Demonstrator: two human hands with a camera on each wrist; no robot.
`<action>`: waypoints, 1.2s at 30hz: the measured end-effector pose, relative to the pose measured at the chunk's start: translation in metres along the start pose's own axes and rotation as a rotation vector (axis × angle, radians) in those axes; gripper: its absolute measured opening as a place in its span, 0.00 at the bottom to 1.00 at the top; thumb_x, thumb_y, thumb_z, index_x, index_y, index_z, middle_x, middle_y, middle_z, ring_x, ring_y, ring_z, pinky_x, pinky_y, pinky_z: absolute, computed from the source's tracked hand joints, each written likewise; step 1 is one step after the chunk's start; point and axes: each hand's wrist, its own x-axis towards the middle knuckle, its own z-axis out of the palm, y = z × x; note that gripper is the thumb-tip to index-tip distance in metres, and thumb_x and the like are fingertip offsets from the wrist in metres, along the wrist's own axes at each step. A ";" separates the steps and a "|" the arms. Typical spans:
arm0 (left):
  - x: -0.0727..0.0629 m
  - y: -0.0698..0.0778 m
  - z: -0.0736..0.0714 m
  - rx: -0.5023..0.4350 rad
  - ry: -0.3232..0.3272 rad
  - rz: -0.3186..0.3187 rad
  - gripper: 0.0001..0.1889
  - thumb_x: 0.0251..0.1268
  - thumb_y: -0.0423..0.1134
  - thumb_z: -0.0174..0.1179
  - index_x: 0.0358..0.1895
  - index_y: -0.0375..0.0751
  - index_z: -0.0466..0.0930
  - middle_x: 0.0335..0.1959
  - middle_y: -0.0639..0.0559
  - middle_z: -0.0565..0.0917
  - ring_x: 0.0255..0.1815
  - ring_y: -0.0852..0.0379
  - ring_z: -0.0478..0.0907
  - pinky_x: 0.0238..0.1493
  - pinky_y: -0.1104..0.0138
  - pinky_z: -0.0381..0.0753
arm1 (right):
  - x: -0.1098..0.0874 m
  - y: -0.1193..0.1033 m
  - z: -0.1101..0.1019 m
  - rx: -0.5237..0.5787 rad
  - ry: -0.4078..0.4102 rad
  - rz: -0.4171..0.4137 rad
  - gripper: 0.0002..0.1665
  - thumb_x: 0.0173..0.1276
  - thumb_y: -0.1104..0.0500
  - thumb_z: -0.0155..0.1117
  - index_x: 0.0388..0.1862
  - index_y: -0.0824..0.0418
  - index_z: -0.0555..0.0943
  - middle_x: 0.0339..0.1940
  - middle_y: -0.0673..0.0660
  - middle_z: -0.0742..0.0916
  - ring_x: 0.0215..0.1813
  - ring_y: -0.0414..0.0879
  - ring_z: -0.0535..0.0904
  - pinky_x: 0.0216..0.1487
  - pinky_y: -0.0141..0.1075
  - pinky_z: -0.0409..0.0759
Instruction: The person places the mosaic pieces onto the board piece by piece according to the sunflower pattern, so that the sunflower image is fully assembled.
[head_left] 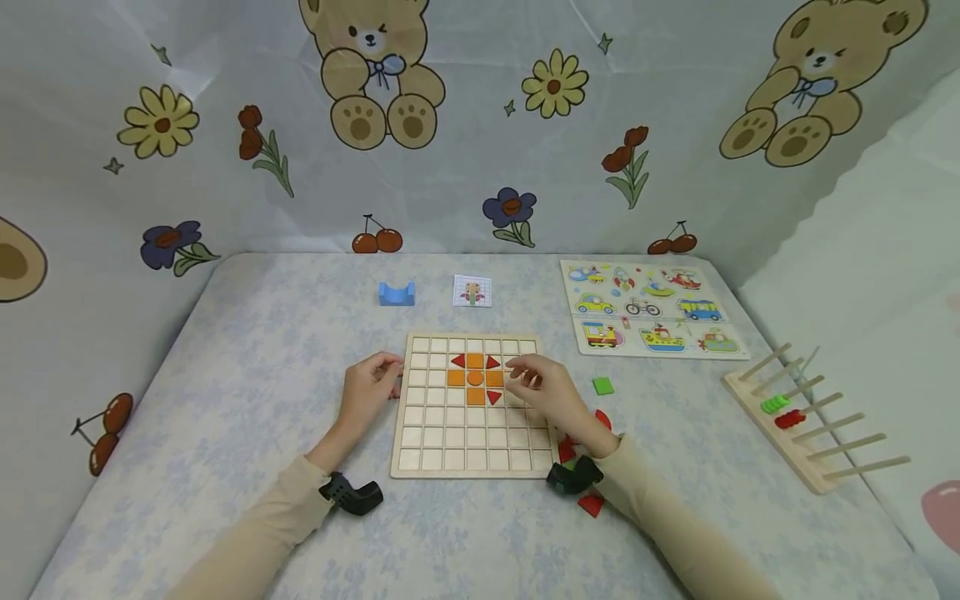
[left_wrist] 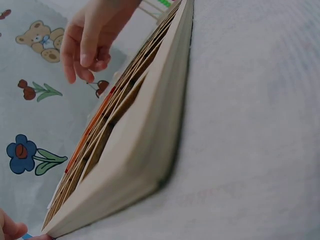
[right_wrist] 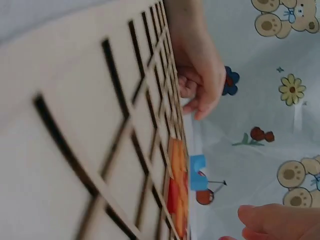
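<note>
A wooden grid board (head_left: pixel 443 437) lies in front of me. Near its upper middle, orange squares (head_left: pixel 476 397) form a cross around an orange disc (head_left: pixel 476 378), with red triangles (head_left: pixel 493 397) at three of the corners. My left hand (head_left: pixel 363 392) is at the board's left edge, its fingertips seemingly touching the side. Over the right part of the board hovers my right hand (head_left: pixel 553 392), fingers loosely bent. In the left wrist view this right hand (left_wrist: pixel 95 40) is raised above the board, and I see nothing between its fingers.
Loose red pieces (head_left: pixel 591 504) lie partly hidden under the right forearm, with a green square (head_left: pixel 603 386) beyond. A blue stand (head_left: pixel 397 294) and a pattern card (head_left: pixel 472 292) stand behind the board. Right of these are a vehicle puzzle (head_left: pixel 645 333) and a pegged bead rack (head_left: pixel 776 433).
</note>
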 end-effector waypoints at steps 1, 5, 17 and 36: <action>0.000 0.000 0.000 0.002 0.001 -0.003 0.09 0.69 0.35 0.54 0.41 0.36 0.83 0.33 0.38 0.87 0.15 0.61 0.76 0.20 0.70 0.76 | 0.000 0.000 -0.008 -0.004 0.004 0.005 0.16 0.61 0.65 0.67 0.48 0.69 0.81 0.35 0.60 0.86 0.31 0.43 0.77 0.33 0.30 0.76; -0.001 0.001 0.001 0.008 0.003 -0.015 0.09 0.70 0.36 0.54 0.42 0.36 0.83 0.34 0.38 0.87 0.15 0.62 0.76 0.20 0.71 0.76 | -0.008 0.007 -0.035 -0.043 -0.009 0.044 0.16 0.62 0.66 0.65 0.50 0.69 0.80 0.36 0.61 0.87 0.33 0.44 0.78 0.34 0.31 0.77; -0.002 0.001 -0.004 0.015 -0.005 -0.013 0.10 0.70 0.36 0.54 0.43 0.36 0.83 0.34 0.38 0.87 0.16 0.61 0.78 0.20 0.71 0.77 | -0.053 0.029 -0.040 -0.046 -0.214 0.084 0.21 0.56 0.67 0.70 0.50 0.64 0.80 0.43 0.57 0.85 0.39 0.46 0.78 0.38 0.31 0.79; 0.001 -0.004 0.002 0.013 0.001 -0.012 0.09 0.70 0.37 0.54 0.41 0.38 0.84 0.32 0.40 0.87 0.16 0.61 0.77 0.20 0.70 0.76 | -0.058 0.041 -0.043 -0.138 -0.024 0.093 0.21 0.53 0.64 0.74 0.46 0.66 0.81 0.30 0.56 0.82 0.28 0.39 0.72 0.29 0.27 0.73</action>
